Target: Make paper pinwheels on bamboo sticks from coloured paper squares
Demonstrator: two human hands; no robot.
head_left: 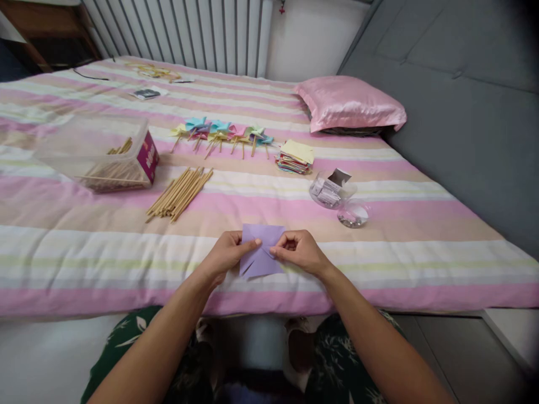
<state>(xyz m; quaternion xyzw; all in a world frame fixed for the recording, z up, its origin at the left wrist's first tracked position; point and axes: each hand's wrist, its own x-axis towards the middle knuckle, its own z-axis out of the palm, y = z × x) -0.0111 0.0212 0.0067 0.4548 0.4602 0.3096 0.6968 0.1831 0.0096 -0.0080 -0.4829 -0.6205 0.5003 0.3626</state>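
A lilac paper square (pixel 261 250), cut into flaps, is held over the near edge of the striped bed. My left hand (pixel 229 253) pinches its left side with thumb and fingers. My right hand (pixel 298 251) pinches a flap near the paper's middle right. Both hands are closed on the sheet. Beyond them lies a loose bundle of wooden sticks (pixel 180 193), and farther back a row of finished paper pinwheels (pixel 221 133) on sticks.
A clear plastic box (pixel 96 152) with more sticks stands at the left. A stack of coloured paper squares (pixel 295 156) lies at centre right, with a clear tub of small items (pixel 329 191) and its lid (pixel 353 214) nearby. A pink pillow (pixel 348 103) rests by the grey headboard.
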